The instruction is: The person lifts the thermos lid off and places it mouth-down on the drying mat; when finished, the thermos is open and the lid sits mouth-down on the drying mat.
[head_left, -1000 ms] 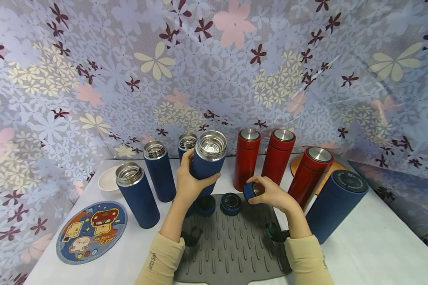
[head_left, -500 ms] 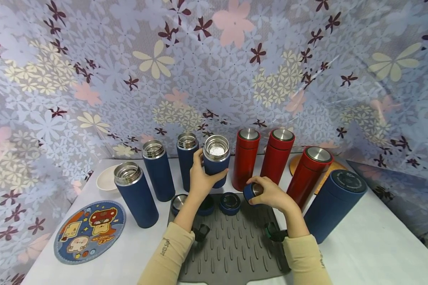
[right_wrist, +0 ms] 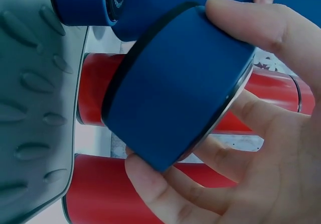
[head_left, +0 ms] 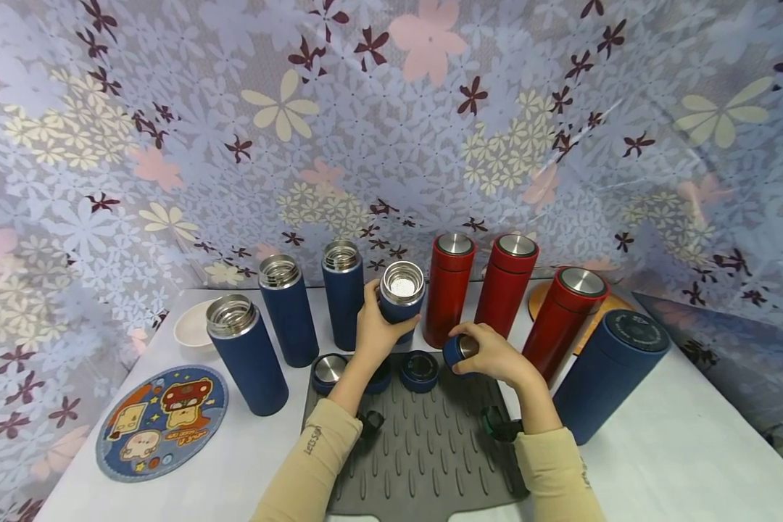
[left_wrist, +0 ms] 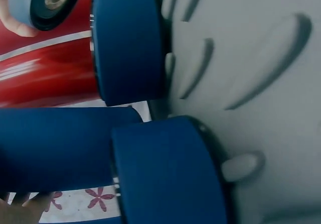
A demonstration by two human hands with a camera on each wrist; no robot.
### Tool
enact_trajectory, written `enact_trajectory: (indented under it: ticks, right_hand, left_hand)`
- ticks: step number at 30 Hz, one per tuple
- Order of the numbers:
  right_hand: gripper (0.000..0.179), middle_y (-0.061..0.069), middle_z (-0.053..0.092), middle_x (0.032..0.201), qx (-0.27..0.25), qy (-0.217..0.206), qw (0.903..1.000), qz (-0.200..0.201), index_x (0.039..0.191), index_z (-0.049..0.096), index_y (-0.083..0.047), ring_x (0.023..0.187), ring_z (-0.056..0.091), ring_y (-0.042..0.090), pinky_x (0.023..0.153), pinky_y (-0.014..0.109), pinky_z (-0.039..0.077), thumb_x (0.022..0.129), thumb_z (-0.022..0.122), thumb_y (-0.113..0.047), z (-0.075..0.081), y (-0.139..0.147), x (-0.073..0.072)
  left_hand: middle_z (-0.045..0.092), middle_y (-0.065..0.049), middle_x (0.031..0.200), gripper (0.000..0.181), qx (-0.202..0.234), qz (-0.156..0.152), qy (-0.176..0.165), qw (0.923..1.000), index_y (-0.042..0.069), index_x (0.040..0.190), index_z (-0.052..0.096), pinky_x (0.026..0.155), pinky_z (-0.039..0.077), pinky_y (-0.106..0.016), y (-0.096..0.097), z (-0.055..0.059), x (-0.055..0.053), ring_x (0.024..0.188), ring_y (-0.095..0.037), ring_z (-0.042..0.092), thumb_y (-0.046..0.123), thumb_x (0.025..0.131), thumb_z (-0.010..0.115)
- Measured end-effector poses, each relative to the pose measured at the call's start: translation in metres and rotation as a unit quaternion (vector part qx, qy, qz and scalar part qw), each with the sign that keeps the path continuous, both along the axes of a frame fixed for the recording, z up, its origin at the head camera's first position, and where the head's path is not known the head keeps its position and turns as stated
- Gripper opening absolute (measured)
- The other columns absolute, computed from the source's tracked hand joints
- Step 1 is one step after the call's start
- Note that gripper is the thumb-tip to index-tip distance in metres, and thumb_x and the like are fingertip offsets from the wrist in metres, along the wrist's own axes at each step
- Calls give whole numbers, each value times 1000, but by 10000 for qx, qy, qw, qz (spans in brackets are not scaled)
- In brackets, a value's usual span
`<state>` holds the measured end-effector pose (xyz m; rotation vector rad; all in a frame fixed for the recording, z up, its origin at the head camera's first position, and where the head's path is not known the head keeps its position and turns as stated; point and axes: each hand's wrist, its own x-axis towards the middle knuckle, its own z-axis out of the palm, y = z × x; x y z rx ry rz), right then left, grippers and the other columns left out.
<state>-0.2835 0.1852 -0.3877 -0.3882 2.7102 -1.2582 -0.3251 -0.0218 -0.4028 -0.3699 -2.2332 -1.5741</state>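
Observation:
My left hand [head_left: 375,328] grips a dark blue thermos bottle [head_left: 396,312] with no lid on, its steel neck facing up and a strainer visible inside. The bottle stands upright at the back, between another open blue bottle [head_left: 344,297] and a red one [head_left: 452,290]. My right hand [head_left: 498,355] pinches a blue lid [right_wrist: 175,88] tilted on its side, above the back right of a grey ridged mat [head_left: 431,464]. On the mat's back edge sit a lid with its steel inside up [head_left: 329,368], a lid [head_left: 420,368] with its black top up, and another [head_left: 379,380] partly behind my left forearm.
Two more open blue bottles [head_left: 288,312] [head_left: 248,355] stand at the left, near a white bowl [head_left: 192,326] and a round cartoon mat [head_left: 163,420]. Closed red bottles [head_left: 507,286] [head_left: 564,322] and a capped blue bottle [head_left: 610,377] stand on the right, before a wooden board [head_left: 603,319].
My left hand has carried the blue bottle back, right and down into the row beside the red bottle. The right hand keeps the lid in nearly the same spot.

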Motion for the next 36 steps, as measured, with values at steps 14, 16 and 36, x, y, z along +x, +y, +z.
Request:
enact_trajectory:
  ticks: [14, 16, 36]
  right_hand:
    - [49, 20, 48, 112, 296, -65, 9994, -190, 112, 59, -6, 98, 47, 31, 74, 41, 48, 66, 77, -8, -1, -2, 0]
    - [49, 21, 47, 112, 322, -149, 9991, -216, 112, 59, -6, 98, 47, 32, 73, 41, 48, 67, 76, -8, -1, -2, 0]
    - [59, 13, 55, 103, 1504, -148, 9873, -485, 116, 58, -6, 88, 54, 26, 73, 42, 51, 62, 82, -8, -10, -12, -1]
  left_hand:
    - [52, -15, 127, 79, -38, 231, -515, 9984, 14, 132, 32, 92, 44, -47, 2, -4, -10, 114, -32, 53, 23, 70, 80]
    - [50, -16, 129, 81, -37, 210, -674, 9975, 13, 135, 30, 94, 43, -47, 2, -2, -13, 115, -32, 52, 24, 71, 80]
    - [26, -23, 146, 89, -593, 37, -1230, 9906, 3, 146, 13, 107, 28, -49, 6, 4, -37, 133, -37, 29, 34, 83, 68]
